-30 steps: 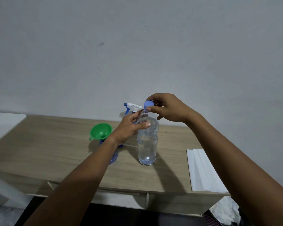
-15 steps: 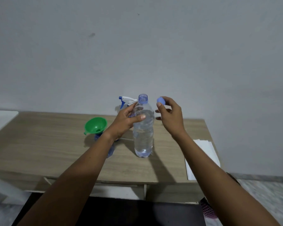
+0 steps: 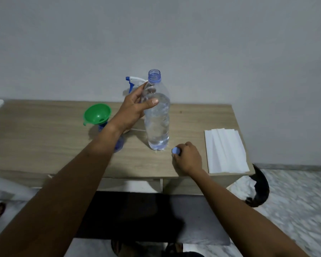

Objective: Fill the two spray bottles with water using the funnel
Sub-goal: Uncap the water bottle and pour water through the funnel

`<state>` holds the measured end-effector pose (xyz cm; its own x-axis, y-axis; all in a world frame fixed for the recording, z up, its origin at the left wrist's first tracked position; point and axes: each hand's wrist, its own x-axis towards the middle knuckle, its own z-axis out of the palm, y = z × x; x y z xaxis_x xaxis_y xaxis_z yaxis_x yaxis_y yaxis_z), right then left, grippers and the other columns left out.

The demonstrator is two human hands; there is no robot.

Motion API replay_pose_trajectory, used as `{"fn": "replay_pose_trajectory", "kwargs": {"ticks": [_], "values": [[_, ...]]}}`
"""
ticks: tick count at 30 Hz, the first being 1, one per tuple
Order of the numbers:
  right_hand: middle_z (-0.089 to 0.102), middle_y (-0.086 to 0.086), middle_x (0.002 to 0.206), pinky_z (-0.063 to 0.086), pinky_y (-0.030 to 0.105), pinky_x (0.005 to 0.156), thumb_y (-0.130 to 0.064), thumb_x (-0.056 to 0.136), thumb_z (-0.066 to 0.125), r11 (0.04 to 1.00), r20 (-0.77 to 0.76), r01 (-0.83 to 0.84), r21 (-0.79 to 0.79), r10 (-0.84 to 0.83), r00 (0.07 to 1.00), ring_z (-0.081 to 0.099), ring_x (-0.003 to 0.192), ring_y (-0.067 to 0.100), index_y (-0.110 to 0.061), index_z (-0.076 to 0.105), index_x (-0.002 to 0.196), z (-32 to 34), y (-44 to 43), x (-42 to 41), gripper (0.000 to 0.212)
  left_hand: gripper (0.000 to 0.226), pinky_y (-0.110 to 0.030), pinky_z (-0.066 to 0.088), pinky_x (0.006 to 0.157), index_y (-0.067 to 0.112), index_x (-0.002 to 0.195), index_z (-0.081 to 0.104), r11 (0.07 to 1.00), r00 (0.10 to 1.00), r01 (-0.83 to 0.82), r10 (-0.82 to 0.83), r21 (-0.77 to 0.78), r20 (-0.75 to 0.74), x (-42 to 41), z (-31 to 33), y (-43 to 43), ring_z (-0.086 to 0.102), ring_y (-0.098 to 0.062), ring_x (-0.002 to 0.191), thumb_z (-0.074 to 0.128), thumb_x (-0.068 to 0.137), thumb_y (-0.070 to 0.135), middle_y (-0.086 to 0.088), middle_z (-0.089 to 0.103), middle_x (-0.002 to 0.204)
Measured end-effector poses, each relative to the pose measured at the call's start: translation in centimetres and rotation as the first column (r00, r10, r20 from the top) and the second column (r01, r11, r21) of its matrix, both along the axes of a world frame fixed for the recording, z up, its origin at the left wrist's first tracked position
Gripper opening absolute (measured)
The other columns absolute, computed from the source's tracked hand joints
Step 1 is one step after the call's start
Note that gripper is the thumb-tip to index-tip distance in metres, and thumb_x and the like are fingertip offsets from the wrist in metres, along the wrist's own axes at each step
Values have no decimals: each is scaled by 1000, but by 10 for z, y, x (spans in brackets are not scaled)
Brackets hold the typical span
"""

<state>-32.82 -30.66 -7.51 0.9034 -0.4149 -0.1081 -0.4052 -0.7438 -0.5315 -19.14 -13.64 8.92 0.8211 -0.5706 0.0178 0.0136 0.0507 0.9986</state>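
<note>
An uncapped clear water bottle (image 3: 157, 125) stands upright on the wooden table (image 3: 44, 141), and my left hand (image 3: 135, 106) grips its upper part. My right hand (image 3: 187, 157) rests low on the table to the bottle's right, fingers closed on the blue cap (image 3: 175, 150). A green funnel (image 3: 97, 114) sits in the neck of a blue spray bottle (image 3: 119, 143) that my left forearm mostly hides. Behind my left hand a white and blue spray head (image 3: 132, 81) of a second spray bottle shows; its body is hidden.
A folded white cloth (image 3: 225, 150) lies at the table's right end. The grey wall runs close behind the table. A dark round object (image 3: 260, 186) sits on the floor past the table's right corner.
My right hand carried the blue cap off the bottle's neck and down to the table at the right of the bottle. My left hand kept its hold on the bottle.
</note>
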Motion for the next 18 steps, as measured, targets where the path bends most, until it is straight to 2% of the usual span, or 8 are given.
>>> {"fn": "replay_pose_trajectory", "kwargs": {"ticks": [2, 4, 7, 10, 13, 15, 18], "values": [[59, 6, 115, 54, 41, 86, -34, 91, 67, 1000, -21, -6, 5, 6, 1000, 61, 105, 27, -18, 71, 116, -1, -1, 1, 30, 74, -38, 46, 106, 19, 147, 46, 1000, 1000, -5, 5, 17, 8, -1, 1, -1, 57, -13, 129, 77, 80, 23, 4, 61, 136], [57, 7, 125, 53, 42, 92, -38, 88, 71, 999, -13, -4, 51, 5, 1000, 60, 113, 28, -21, 63, 129, 2, -2, 3, 45, 72, -38, 46, 107, 18, 147, 45, 1000, 1000, 2, -2, 21, 14, -1, 1, 0, 57, -13, 128, 75, 82, 21, 3, 61, 136], [53, 5, 140, 51, 38, 98, -42, 85, 78, 969, 187, -20, 245, -27, 982, 57, 122, 22, -23, 46, 148, 25, 4, 9, 74, 74, -48, 40, 114, 18, 149, 42, 999, 1000, 0, -1, 33, 22, 2, -1, 2, 54, -18, 132, 76, 84, 20, -5, 55, 144], [48, 1, 150, 50, 34, 99, -40, 78, 86, 879, 391, -107, 464, -95, 915, 52, 127, 16, -30, 30, 156, 68, 16, 22, 97, 72, -41, 42, 112, 20, 151, 40, 999, 1000, -6, 6, 37, 13, -2, 3, 1, 51, -14, 135, 73, 87, 13, -2, 52, 147], [48, -3, 150, 48, 30, 104, -41, 67, 93, 807, 499, -236, 541, -83, 862, 50, 134, 12, -43, 14, 157, 100, 24, 39, 120, 75, -31, 37, 108, 24, 151, 40, 998, 998, -52, 52, 23, 18, -9, 6, 4, 47, -11, 138, 75, 86, 14, 0, 50, 149], [51, -3, 146, 49, 29, 104, -36, 63, 96, 792, 533, -284, 540, -61, 844, 53, 132, 11, -42, 10, 157, 110, 29, 50, 127, 72, -32, 46, 107, 22, 147, 46, 990, 990, -140, 140, -16, 30, -18, 2, 13, 50, -10, 135, 78, 83, 20, 1, 54, 145], [48, -23, 133, 45, 9, 90, -26, 63, 97, 817, 558, -282, 503, -58, 828, 50, 117, -2, -34, 16, 156, 112, 40, 60, 124, 48, -27, 53, 97, 18, 125, 65, 955, 953, -294, 296, -32, 71, -37, -18, 36, 64, -8, 116, 76, 79, 23, 4, 71, 120]]}}
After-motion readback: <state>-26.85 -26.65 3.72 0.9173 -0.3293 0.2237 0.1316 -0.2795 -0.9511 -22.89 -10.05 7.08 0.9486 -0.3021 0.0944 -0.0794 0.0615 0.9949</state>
